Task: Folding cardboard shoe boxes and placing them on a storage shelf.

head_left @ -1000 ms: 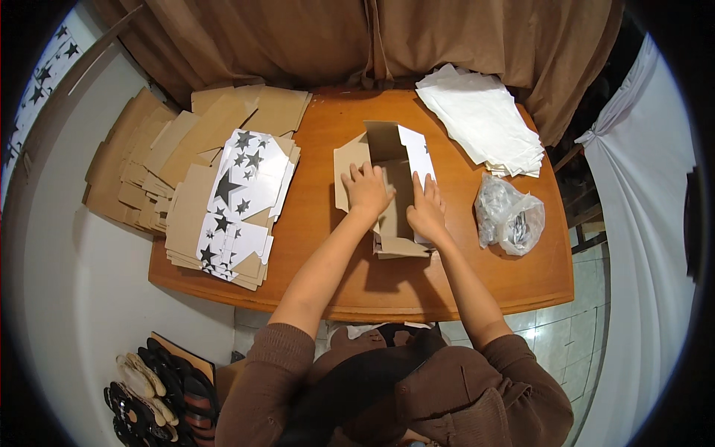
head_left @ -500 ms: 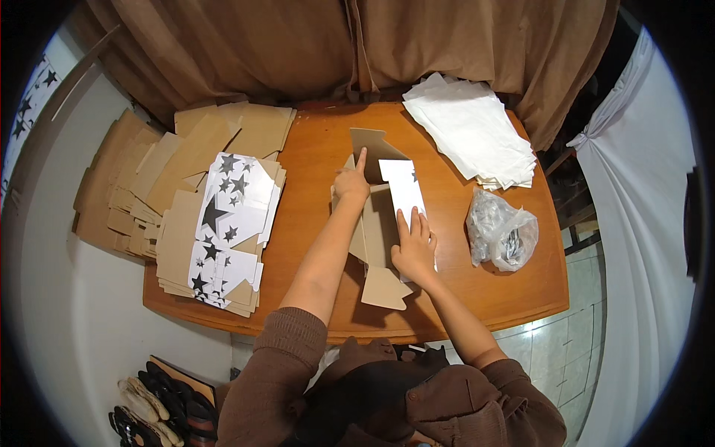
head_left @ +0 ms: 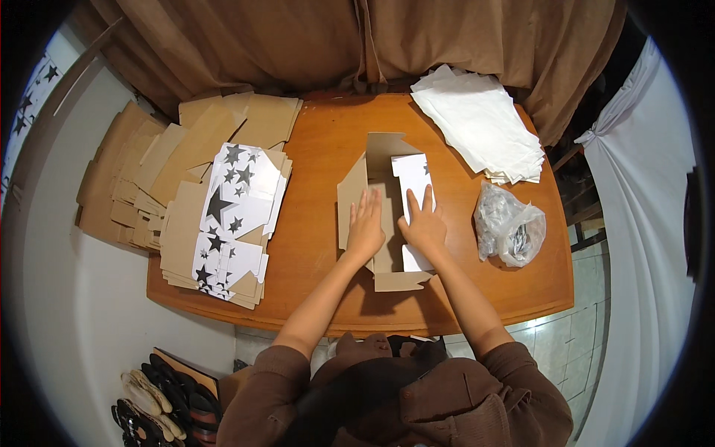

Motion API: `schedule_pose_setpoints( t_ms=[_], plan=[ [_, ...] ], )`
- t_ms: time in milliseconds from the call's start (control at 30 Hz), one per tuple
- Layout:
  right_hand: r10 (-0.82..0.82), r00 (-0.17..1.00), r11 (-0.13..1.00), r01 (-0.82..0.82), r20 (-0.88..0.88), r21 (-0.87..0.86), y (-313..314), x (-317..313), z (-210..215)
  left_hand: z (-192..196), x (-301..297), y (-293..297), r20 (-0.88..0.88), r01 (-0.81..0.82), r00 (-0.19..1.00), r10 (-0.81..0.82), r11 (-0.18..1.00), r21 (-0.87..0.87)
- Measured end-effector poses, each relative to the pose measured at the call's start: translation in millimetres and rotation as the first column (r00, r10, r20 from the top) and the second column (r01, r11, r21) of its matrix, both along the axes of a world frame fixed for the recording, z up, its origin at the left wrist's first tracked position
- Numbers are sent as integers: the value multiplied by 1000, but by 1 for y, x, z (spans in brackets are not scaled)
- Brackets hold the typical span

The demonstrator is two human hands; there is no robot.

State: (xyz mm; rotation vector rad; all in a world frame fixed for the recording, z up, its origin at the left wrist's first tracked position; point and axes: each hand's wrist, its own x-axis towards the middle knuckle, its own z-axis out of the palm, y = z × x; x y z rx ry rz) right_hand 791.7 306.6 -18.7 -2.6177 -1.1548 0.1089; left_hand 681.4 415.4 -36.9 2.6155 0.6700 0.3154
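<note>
A partly folded cardboard box (head_left: 351, 195) stands on the table in front of me, with brown inner faces and end flaps raised at its far and near ends. My left hand (head_left: 365, 229) rests at its left wall, fingers stretched forward and reaching over the inside. On the right side, my right hand (head_left: 424, 225) lies on the white folded panel (head_left: 413, 173) with fingers spread. That panel carries a bit of dark star print. Neither hand is closed around anything; the left fingertips' exact contact with the cardboard is hard to tell.
Flat box blanks with black stars (head_left: 232, 195) lie stacked at the left, beside more brown cardboard sheets (head_left: 201, 145). White paper sheets (head_left: 477, 123) lie at the far right, a clear plastic bag (head_left: 510, 223) nearer. Shoes (head_left: 164, 398) stand on the floor, lower left.
My left hand has come back from the far flap to the box's left wall. The near flap has been raised from lying outward, and the right hand stays on the white panel.
</note>
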Motion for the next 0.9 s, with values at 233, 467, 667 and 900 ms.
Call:
schedule_pose_setpoints(
  t_ms=[233,467,667,900],
  plan=[
    [-34,998,998,37,-60,42,4,-3,8,2,-28,-17,111,88,991,-71,984,-153],
    [-11,1000,999,11,-9,53,1,-5,1,11,-52,-21,89,209,977,-195,956,-207],
    [-12,997,1000,11,74,9,0,-2,-8,66,-84,-25,132,474,853,-505,646,-598],
    [11,998,1000,-10,56,-5,2,1,-1,100,-69,-54,-142,180,961,-236,929,-323]
  ],
)
